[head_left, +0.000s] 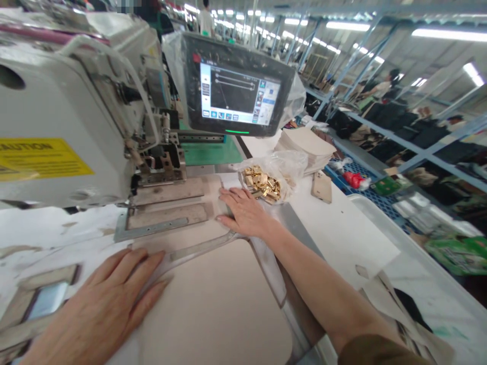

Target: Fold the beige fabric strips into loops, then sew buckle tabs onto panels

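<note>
My left hand (102, 299) lies flat, fingers stretched forward, at the left edge of a beige panel with rounded corners (216, 304). Farther ahead, my right hand (245, 210) rests with fingers spread on the right end of another beige piece (215, 203), which runs under the sewing machine's clamp frame (152, 230). The machine head (64, 101), with a yellow caution label, stands at the left above that piece. Beside my right fingers sits a clear plastic bag of gold metal pieces (264, 185). Neither hand grips anything that I can see.
A control screen (238, 94) rises behind the work area. Stacked beige panels (304, 147) and a phone-shaped beige object (321, 187) are on the right. A slotted template (41, 296) lies at the left. Blue metal shelving and people are in the background.
</note>
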The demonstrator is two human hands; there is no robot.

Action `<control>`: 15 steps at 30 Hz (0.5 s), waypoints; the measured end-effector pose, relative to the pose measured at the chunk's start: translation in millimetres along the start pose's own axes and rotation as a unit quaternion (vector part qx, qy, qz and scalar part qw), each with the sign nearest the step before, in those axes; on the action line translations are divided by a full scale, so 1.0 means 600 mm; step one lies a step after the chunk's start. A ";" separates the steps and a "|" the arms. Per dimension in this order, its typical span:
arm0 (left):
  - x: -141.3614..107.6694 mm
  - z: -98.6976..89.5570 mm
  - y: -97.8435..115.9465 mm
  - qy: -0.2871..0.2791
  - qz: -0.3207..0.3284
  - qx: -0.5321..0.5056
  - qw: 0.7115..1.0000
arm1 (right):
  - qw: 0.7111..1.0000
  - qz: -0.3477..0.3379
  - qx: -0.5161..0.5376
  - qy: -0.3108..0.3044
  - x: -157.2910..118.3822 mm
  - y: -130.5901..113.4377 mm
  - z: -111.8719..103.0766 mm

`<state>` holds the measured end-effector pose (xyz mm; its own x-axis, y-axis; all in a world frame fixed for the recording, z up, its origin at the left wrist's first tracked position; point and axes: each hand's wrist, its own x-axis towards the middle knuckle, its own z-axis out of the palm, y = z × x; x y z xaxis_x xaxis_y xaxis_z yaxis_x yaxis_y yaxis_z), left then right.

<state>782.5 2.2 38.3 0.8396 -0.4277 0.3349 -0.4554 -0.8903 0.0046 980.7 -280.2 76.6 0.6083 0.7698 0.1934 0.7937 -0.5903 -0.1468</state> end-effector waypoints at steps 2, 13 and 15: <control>0.005 -0.005 0.002 -0.002 0.045 0.034 0.998 | 1.000 -0.008 0.007 -0.004 -0.002 0.000 -0.004; 0.021 -0.022 0.016 -0.030 -0.008 0.025 0.999 | 0.997 -0.058 0.047 -0.022 -0.054 -0.014 -0.020; 0.021 -0.021 0.016 -0.030 -0.008 0.028 0.999 | 0.997 -0.057 0.052 -0.018 -0.054 -0.014 -0.018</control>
<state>785.0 -9.5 54.3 0.8631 -0.4209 0.2789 -0.4265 -0.9034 -0.0435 954.5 -303.0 81.8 0.5121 0.8398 0.1805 0.8526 -0.4714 -0.2255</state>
